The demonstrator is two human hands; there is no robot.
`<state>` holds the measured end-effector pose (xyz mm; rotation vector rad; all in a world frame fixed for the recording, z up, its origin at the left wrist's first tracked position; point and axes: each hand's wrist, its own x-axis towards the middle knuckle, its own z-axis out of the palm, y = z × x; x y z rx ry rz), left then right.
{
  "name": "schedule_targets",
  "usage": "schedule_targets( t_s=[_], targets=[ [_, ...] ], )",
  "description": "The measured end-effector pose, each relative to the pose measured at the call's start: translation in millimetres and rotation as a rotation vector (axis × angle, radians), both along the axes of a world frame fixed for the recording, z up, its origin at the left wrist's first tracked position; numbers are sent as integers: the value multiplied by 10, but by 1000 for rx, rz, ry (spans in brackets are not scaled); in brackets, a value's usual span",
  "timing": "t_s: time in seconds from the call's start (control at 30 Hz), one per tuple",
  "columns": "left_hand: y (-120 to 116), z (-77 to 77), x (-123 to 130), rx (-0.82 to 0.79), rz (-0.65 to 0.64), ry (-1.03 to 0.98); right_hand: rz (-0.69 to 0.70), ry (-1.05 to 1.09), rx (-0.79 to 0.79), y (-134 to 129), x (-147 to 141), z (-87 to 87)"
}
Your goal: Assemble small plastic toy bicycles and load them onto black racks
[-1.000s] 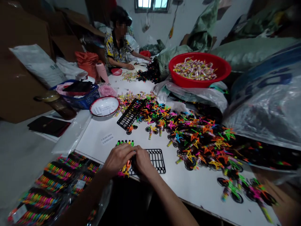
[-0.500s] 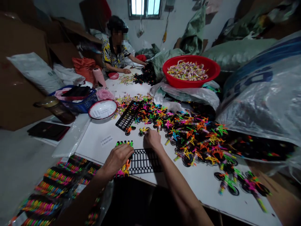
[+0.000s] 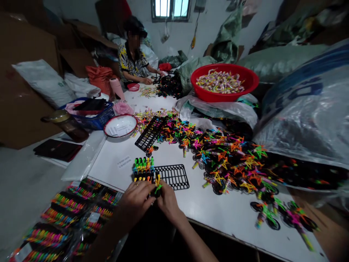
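A black plastic grid rack [image 3: 174, 177] lies at the table's front edge, its left end filled with several colourful toy bikes [image 3: 143, 165] in rows. My right hand [image 3: 168, 201] is closed on a small toy bicycle [image 3: 157, 185] with yellow and green parts, beside the filled rows. My left hand [image 3: 138, 196] is curled at the left end of the rack, its fingertips meeting the same toy bicycle; the fingers partly hide the rack and the lower part of the toy.
A large heap of toy bikes [image 3: 226, 156] spreads over the right of the white table [image 3: 109, 167]. Another black rack [image 3: 147, 136], a white enamel bowl [image 3: 120, 127] and a red basin [image 3: 252, 83] stand farther back. A co-worker [image 3: 133, 62] sits at the far end.
My right hand has come back from beyond the rack to its near edge, bringing a toy bicycle. My left hand has shifted down toward me, uncovering the bikes in the rack.
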<state>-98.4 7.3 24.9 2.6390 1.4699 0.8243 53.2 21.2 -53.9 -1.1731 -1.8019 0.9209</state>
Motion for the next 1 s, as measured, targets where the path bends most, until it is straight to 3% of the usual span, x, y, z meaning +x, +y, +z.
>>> schedule_targets(
  t_s=[0.1, 0.33, 0.43, 0.53, 0.6, 0.67, 0.77, 0.87, 1.0],
  targets=[
    [-90, -109, 50, 26, 35, -37, 27, -153, 20, -35, 39, 72],
    [-1, -190, 42, 171, 8, -22, 31, -499, -28, -105, -117, 200],
    [-17, -251, 7, 195, -32, -36, 74, -456, -71, -28, -31, 229],
    [-52, -330, -30, 173, -37, -8, 106, -378, -169, 308, 284, 350],
    [-67, -372, -51, 176, -26, -1, -18, -424, -188, 676, 535, 478],
    [-74, -392, -67, 190, -29, -1, -259, -523, -189, 1069, 730, 590],
    [-89, -395, -74, 200, -43, 17, -504, -635, -240, 1483, 847, 649],
    [-144, -392, -67, 184, -25, 50, -528, -631, -277, 1542, 828, 610],
    [-198, -270, -39, 170, -22, 44, -437, -513, -246, 1214, 749, 540]
  ],
)
